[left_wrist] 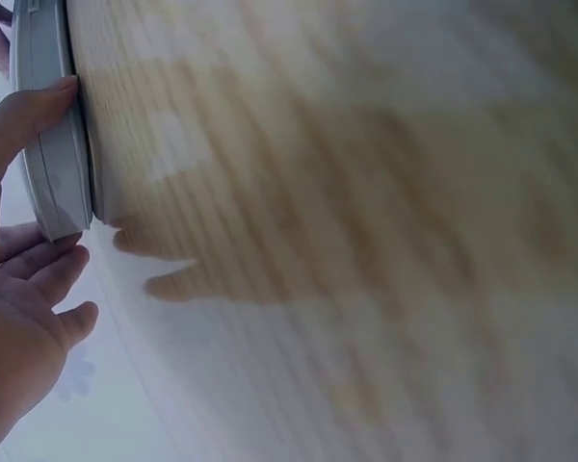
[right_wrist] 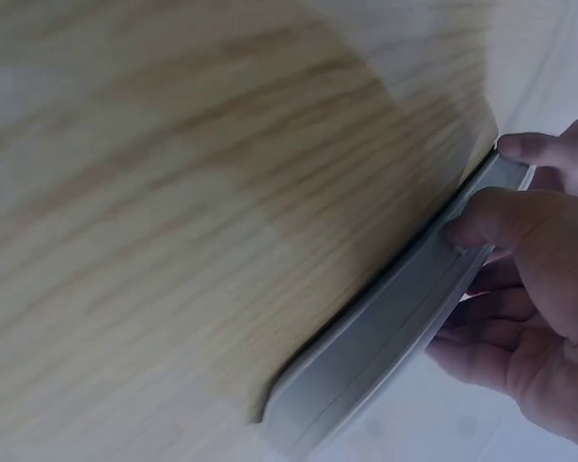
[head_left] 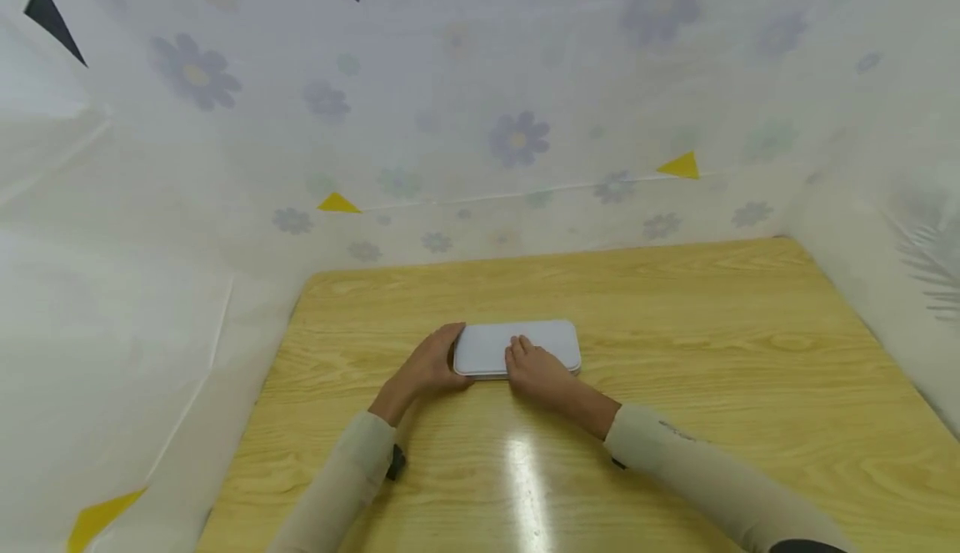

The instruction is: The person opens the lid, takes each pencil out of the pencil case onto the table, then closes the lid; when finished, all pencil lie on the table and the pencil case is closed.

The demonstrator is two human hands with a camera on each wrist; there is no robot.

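Observation:
A flat, pale grey rectangular case (head_left: 543, 342) with rounded corners lies on the wooden table (head_left: 712, 328), near its middle. My left hand (head_left: 438, 361) wraps round the case's left end. In the left wrist view its thumb (left_wrist: 29, 111) presses on the side of the case (left_wrist: 53, 154) and its other fingers curl past the corner. My right hand (head_left: 528, 365) grips the near long edge. In the right wrist view its thumb (right_wrist: 491, 221) sits on the seam of the case (right_wrist: 385, 337) and its fingers lie over the lid.
White sheeting printed with pale flowers (head_left: 517, 138) walls in the table at the back, left and right. Small yellow triangles (head_left: 681, 166) and black ones are stuck to it. Bare wood lies all round the case.

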